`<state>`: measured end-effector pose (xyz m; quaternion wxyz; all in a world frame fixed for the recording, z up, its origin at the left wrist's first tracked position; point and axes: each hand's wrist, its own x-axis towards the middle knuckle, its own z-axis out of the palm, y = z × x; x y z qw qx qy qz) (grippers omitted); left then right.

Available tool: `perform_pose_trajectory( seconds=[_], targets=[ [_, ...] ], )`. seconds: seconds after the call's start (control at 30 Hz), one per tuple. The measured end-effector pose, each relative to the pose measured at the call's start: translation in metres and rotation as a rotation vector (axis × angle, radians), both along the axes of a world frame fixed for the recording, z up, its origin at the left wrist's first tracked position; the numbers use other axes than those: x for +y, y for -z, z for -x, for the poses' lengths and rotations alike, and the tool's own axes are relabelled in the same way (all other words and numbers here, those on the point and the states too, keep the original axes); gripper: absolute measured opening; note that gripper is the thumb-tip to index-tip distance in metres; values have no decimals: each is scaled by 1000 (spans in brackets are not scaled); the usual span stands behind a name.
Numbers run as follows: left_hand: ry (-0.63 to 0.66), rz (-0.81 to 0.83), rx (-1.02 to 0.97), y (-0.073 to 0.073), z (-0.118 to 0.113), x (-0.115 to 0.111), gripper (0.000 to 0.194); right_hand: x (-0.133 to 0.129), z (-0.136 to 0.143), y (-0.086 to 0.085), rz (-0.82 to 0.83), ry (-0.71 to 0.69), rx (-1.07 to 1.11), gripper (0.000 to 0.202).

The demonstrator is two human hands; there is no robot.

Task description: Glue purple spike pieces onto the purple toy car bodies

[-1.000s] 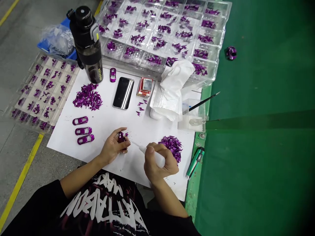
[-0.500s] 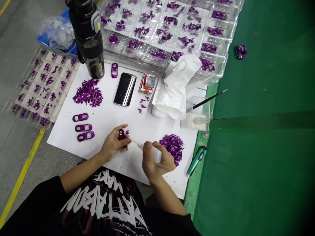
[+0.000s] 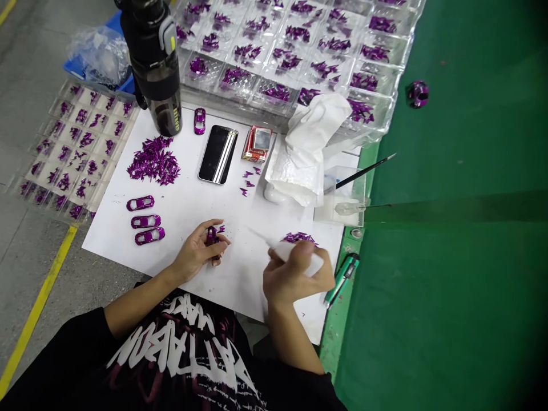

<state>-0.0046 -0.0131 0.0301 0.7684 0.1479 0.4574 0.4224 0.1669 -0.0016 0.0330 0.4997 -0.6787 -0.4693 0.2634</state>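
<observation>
Your left hand (image 3: 194, 255) is pinching a small purple part (image 3: 210, 235), likely steadying it; your right hand (image 3: 294, 278), apart, is clasping a nozzled white bottle (image 3: 285, 250).

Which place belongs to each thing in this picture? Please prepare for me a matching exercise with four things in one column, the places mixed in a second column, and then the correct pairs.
Things
1. White, thin-tipped plastic bottle
2. Black-screened rectangular phone
3. Thin black rod-shaped tool
4. Green plastic utility knife

Places
A. Leaning out of the clear plastic box
B. Near the right edge of the white paper
C. Held in the right hand
D. Left of the small red box

Right pairs: 1-C, 2-D, 3-A, 4-B
</observation>
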Motion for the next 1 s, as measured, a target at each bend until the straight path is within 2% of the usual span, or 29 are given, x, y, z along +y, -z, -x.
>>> perform_pose_trajectory(
  seconds=[0.07, 0.13, 0.33, 0.43, 0.53, 0.67, 0.8, 0.9, 1.0],
  targets=[
    [43, 11, -6, -2, 5, -5, 63, 14, -7, 6, -16, 110, -21, 51],
    [51, 19, -13, -4, 9, -8, 61, 26, -11, 12, -3, 150, -52, 50],
    [11, -3, 3, -5, 5, 6, 69, 40, -8, 35, 64, 4, -238, 49],
    [7, -17, 32, -8, 1, 20, 68, 38, -7, 39, 66, -49, -301, 45],
    [11, -19, 43, -11, -3, 37, 68, 25, -19, 31, 74, -79, -353, 46],
    [14, -40, 58, -15, -15, 68, 63, -13, -45, 14, 110, 32, -437, 41],
    [38, -75, 48, -17, -23, 89, 55, -44, -53, 14, 155, 28, -534, 33],
    [79, -88, 33, -20, -16, 84, 50, -50, -44, 24, 186, -15, -603, 27],
    [94, -65, -4, -20, 0, 62, 51, -46, -38, 31, 214, -18, -639, 26]
  ],
)
